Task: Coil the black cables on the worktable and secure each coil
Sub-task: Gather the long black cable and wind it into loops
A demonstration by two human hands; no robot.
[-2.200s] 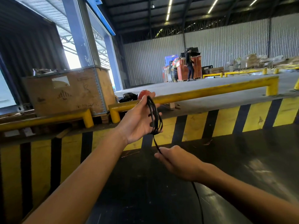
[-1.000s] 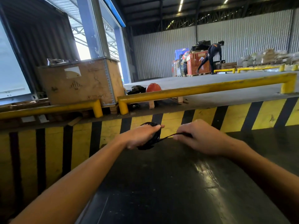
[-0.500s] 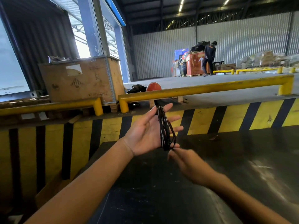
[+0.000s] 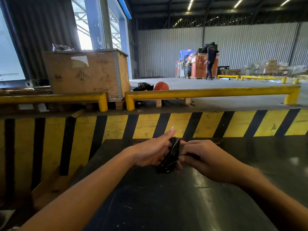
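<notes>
1. Gripping the black cable coil (image 4: pixel 170 155), your left hand (image 4: pixel 150 152) wraps around it above the dark worktable (image 4: pixel 166 205).
2. Your right hand (image 4: pixel 205 157) pinches the coil's right side.
3. Beyond stands a striped barrier (image 4: pixel 216 124), then a yellow rail (image 4: pixel 208 92).

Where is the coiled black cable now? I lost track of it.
In the head view, the black cable coil sits low centre, pinched between the left hand and right hand, just above the black worktable.
</notes>
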